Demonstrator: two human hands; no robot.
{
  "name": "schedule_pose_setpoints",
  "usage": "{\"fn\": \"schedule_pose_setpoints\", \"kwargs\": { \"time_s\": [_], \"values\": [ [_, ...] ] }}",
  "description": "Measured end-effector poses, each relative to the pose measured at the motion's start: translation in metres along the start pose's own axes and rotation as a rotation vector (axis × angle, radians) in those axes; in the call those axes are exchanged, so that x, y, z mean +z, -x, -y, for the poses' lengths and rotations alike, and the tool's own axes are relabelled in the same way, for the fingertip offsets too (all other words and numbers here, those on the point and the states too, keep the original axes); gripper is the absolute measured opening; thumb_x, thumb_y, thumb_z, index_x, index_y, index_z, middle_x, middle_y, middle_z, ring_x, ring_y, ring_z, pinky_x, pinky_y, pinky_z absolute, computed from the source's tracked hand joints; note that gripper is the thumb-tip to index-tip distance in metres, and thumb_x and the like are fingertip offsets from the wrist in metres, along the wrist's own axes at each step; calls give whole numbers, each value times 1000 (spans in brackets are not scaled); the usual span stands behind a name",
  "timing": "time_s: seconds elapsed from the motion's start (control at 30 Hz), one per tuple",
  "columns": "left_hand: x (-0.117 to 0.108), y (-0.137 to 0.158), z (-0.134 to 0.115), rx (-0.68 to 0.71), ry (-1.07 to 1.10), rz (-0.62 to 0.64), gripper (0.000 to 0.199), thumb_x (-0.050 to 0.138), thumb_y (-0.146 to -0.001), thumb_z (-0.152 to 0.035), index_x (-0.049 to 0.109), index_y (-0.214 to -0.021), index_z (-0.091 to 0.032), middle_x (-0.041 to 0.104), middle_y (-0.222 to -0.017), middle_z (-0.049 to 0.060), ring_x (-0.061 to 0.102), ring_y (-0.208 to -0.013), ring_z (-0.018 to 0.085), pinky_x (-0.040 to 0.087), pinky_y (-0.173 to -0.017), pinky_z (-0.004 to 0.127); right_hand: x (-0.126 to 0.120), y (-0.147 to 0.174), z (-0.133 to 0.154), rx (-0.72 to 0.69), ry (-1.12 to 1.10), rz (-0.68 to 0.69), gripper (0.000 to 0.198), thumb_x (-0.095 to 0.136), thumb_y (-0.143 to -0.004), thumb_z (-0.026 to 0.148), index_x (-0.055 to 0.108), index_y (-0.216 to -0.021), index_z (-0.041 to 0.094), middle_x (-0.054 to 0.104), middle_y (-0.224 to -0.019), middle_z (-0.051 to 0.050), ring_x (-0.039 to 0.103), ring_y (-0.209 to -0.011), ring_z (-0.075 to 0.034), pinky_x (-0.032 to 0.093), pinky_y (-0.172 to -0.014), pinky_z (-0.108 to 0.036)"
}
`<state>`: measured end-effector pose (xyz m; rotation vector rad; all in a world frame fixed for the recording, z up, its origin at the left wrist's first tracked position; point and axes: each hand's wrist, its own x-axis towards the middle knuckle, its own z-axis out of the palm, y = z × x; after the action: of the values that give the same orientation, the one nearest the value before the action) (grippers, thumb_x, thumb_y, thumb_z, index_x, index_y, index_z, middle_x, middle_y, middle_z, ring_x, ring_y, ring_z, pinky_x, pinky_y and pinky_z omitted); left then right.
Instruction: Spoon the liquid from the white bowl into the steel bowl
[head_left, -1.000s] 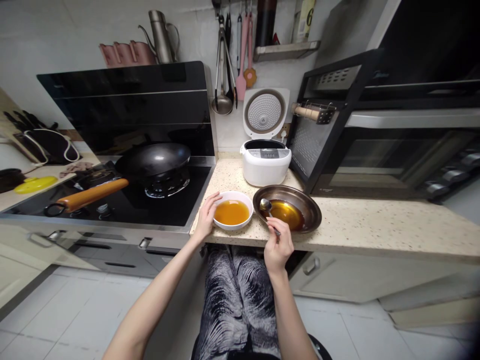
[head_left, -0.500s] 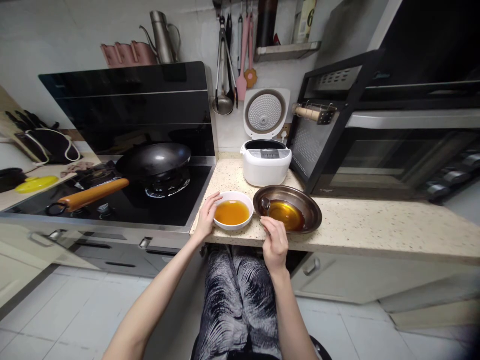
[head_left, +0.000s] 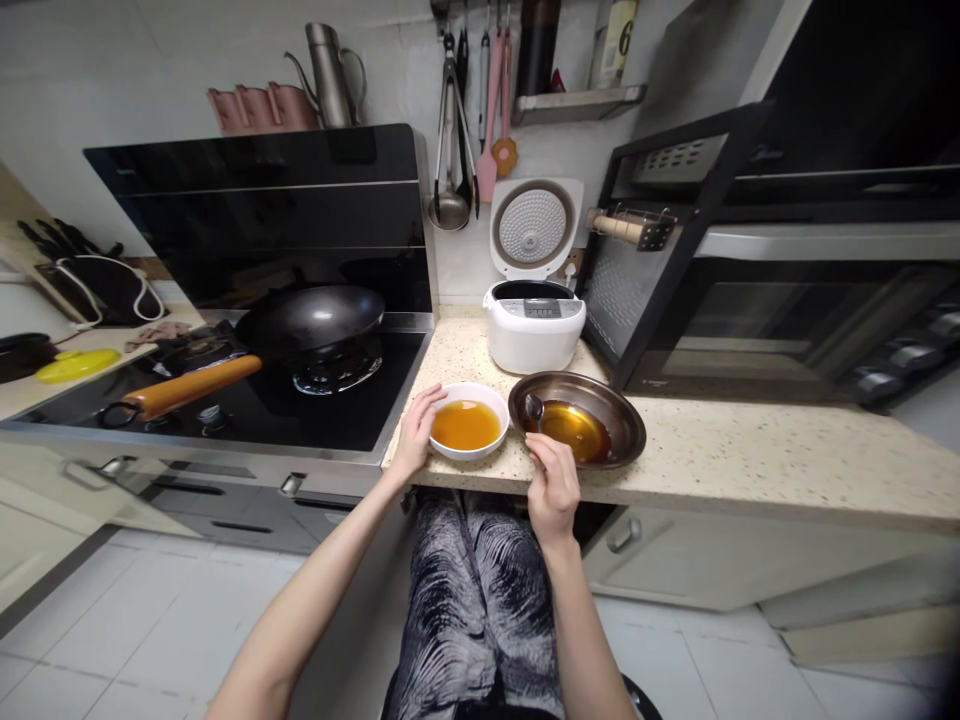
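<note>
White bowl [head_left: 469, 454], left of the metal basin [head_left: 628, 425], meets an open left hand [head_left: 415, 432]. Spoon [head_left: 534, 406], pinched by the right hand [head_left: 553, 490] over the basin, now slants less, perhaps stirring.

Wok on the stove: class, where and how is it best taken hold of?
Probably by the orange handle, grasped round its middle from the front: it is long and straight, and juts from the wok toward the front left of the stove.

A kitchen, with wok [head_left: 322, 315], stove [head_left: 375, 400] and rice cooker [head_left: 534, 335].
</note>
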<state>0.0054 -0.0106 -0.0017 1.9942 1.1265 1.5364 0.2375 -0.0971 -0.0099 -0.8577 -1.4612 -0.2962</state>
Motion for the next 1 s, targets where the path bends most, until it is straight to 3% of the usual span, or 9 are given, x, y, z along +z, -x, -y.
{"fn": "schedule_pose_setpoints", "kwargs": {
  "time_s": [0.23,0.6,1.0],
  "values": [
    [-1,0,-1,-6,7,7,39,42,-103,-32,70,-124,-19,62,-145,13,54,-140,28,35,-124,52,6,0,15,31,-66,-127,30,56,-96,6,68,-116,25,74,-105,-8,72,-97,-21,60,-86,-39],
    [0,0,-1,-3,1,13,38,41,-104,-32,70,-124,-18,61,-145,13,53,-141,27,35,-124,51,31,3,32,144,-237,52,19,52,-100,12,67,-106,22,74,-96,-6,72,-93,-18,61,-82,-34],
    [0,1,-2,2,8,9,38,41,-103,-31,70,-125,-18,61,-145,13,54,-140,27,35,-124,51,38,8,27,206,-247,70,16,54,-100,16,69,-103,22,74,-95,-6,72,-92,-18,60,-84,-33]
  ]
}}
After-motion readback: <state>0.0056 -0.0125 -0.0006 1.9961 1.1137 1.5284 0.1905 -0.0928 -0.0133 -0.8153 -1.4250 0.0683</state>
